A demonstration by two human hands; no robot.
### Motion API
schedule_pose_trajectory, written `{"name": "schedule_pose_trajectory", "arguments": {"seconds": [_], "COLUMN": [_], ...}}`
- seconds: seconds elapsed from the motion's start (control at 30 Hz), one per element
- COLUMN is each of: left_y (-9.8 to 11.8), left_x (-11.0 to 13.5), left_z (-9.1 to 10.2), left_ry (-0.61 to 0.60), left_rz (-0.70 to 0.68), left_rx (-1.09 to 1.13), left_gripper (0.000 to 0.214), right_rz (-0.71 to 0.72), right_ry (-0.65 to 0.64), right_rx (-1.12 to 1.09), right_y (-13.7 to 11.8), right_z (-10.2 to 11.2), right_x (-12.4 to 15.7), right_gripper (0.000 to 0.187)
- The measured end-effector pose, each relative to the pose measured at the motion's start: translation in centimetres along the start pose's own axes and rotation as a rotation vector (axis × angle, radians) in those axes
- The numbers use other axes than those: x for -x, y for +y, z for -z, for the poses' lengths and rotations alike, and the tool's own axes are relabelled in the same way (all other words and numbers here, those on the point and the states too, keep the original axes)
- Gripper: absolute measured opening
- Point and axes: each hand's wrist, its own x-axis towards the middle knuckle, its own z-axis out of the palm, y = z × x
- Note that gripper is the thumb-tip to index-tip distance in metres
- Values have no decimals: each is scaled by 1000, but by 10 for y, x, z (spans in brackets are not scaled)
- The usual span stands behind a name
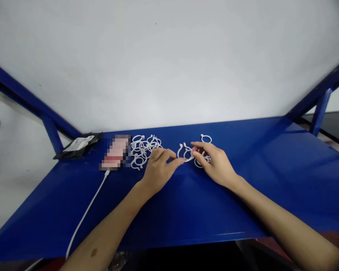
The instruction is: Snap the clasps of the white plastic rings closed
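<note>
On a blue table (243, 195), a person's left hand (158, 169) and right hand (216, 163) meet over an open white plastic ring (185, 153), fingertips of both pinched on it at mid-table. A heap of rings (142, 149) lies just left, beside a phone (115, 154) on a white cable (87, 210); a black packet (79, 145) sits farther left.
</note>
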Motion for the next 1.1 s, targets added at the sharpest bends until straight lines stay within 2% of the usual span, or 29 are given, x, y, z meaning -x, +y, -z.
{"name": "schedule_pose_trajectory", "arguments": {"seconds": [0.13, 0.23, 0.3, 0.4, 0.57, 0.7, 0.77, 0.87, 1.03, 1.1], "left_y": [15, 17, 15, 11, 11, 16, 16, 5, -24, -32], "left_x": [2, 2, 2, -1, -3, -2, -2, -4, -1, 1], "left_z": [2, 0, -1, 0, 2, 3, 2, 2, 6, 6], "left_ry": [-19, 23, 52, 0, -59, -70, -62, -93, -298, -386], "left_rz": [4, 164, 305, 431, 470, 406, 348, 281, 344, 367], "left_rx": [182, 378, 482, 574, 645, 623, 589, 416, -182, -332], "left_gripper": [9, 21, 25, 27, 36, 39, 40, 31, 24, 23], "right_rz": [-101, -122, -102, -54, 34, 177, 228, 208, 147, 124], "right_ry": [3, 30, 3, -63, -180, -231, -214, -162, -27, 43], "right_rx": [-248, -340, -352, -346, -345, -285, -236, -128, 136, 224], "right_y": [-9, -8, -8, -10, -12, -8, -7, -5, 16, 29], "right_z": [-6, -9, -10, -8, -6, -7, -9, -12, -7, -1], "right_x": [5, 7, 7, 7, 11, 17, 18, 14, 1, -3], "right_gripper": [15, 14, 14, 13, 11, 13, 12, 11, 15, 17]}}
